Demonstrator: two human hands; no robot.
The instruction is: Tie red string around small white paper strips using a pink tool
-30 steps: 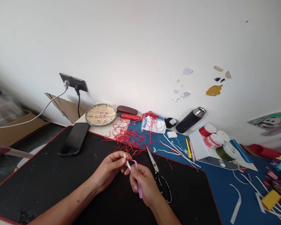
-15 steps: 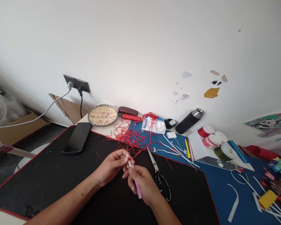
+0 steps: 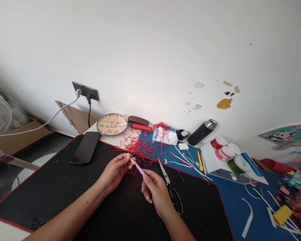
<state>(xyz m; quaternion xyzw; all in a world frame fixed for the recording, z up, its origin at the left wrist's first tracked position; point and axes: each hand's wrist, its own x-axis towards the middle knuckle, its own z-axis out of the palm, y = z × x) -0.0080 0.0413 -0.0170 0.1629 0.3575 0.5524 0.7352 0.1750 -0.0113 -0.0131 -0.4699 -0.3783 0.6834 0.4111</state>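
My left hand (image 3: 115,171) pinches a small white piece (image 3: 132,161), perhaps cord, between thumb and fingers. My right hand (image 3: 155,190) grips a slim lilac tool (image 3: 140,169), whose far end meets the white piece; its kind is unclear. Both hands are raised over the black mat (image 3: 110,214). Just beyond them lies a tangle of cut red cords (image 3: 142,149). Scissors with black handles (image 3: 168,180) rest beside my right hand, blades pointing away from me.
Behind the cords stand a woven basket (image 3: 111,124), a red thread spool (image 3: 141,127) and a black flask (image 3: 202,132). A phone (image 3: 85,149) lies left. White strips (image 3: 184,156), pens (image 3: 200,160) and ribbon rolls (image 3: 224,152) are right, before the wall.
My right hand has slid back along the lilac tool, away from my left fingers, so more of the tool's front shows. My left hand has shifted slightly left and away from me.
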